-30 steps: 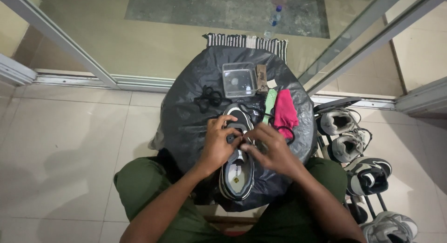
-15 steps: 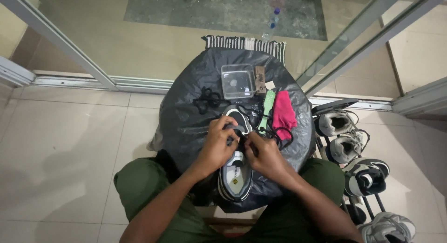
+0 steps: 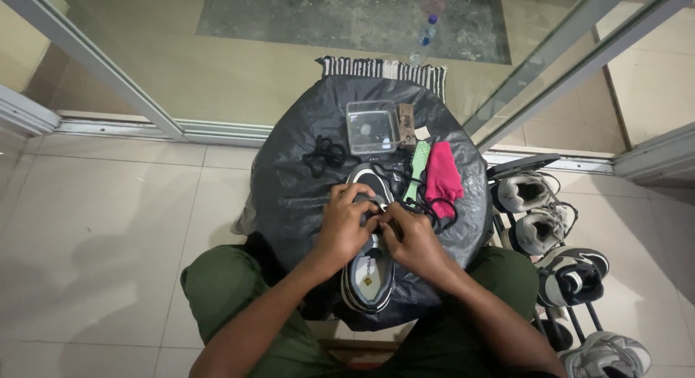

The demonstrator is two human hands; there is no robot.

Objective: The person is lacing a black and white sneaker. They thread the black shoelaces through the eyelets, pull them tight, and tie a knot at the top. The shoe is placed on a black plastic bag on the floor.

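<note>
1. One black-and-white shoe lies on your plastic-covered desk, its long axis running straight away from you, toe toward the glass.
2. Both grips pinch its black lace at mid-shoe: left hand and right hand equally near, fingers closed.
3. Against the frame a second earlier, your hands sit slightly nearer the toe.
4. A pink cloth lies just right.

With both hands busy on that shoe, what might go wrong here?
The black-and-white sneaker overhangs the near edge of the round table under black plastic sheeting; it could slide onto the lap. The loose black lace or clear plastic box might get knocked as the left hand and right hand work.
</note>
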